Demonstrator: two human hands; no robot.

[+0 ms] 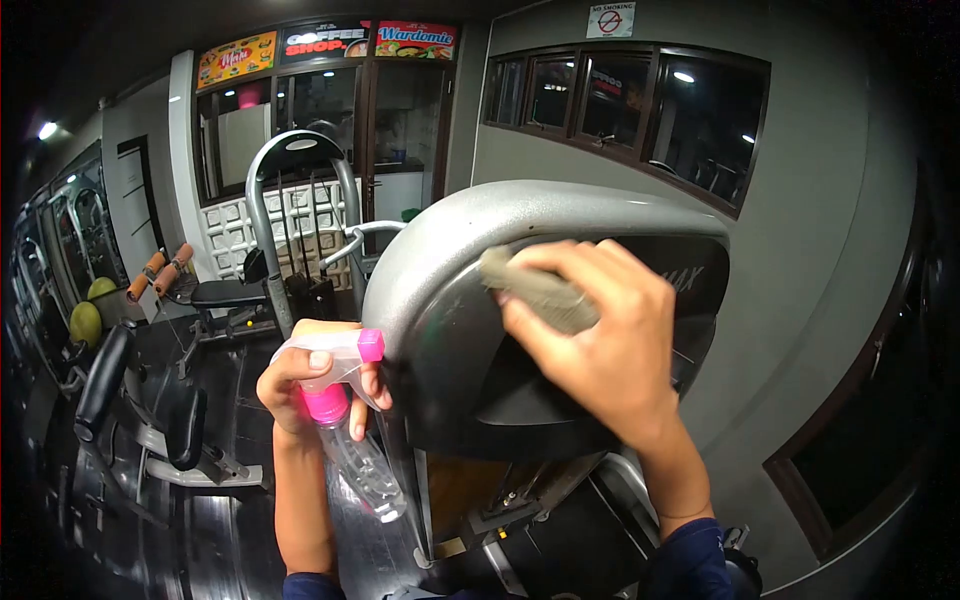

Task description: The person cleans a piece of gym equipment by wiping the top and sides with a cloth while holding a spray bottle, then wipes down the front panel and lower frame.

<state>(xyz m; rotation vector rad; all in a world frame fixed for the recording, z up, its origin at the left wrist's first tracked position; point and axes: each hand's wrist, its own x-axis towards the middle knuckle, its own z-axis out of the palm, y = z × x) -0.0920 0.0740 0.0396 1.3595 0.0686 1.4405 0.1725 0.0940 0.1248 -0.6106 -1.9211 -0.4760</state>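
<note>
My left hand [300, 385] is wrapped round the neck of a clear spray bottle [365, 465] with a pink collar and pink nozzle; the bottle tilts, its base toward the lower right. In my right hand [610, 325] is a folded grey-green cloth [545, 292], pinched between thumb and fingers. The cloth lies at the upper part of the black panel of a gym machine [450, 370], close to its curved silver frame [560, 205]. Faint pale marks show on the panel left of the cloth. My right hand hides part of the lettering on the panel.
Behind stands another weight machine [300, 150] with a grey frame. Padded gym equipment [105, 380] fills the left side of the dark floor. A grey wall [820, 250] with windows runs along the right. Shop signs [415, 40] hang over a glass door at the back.
</note>
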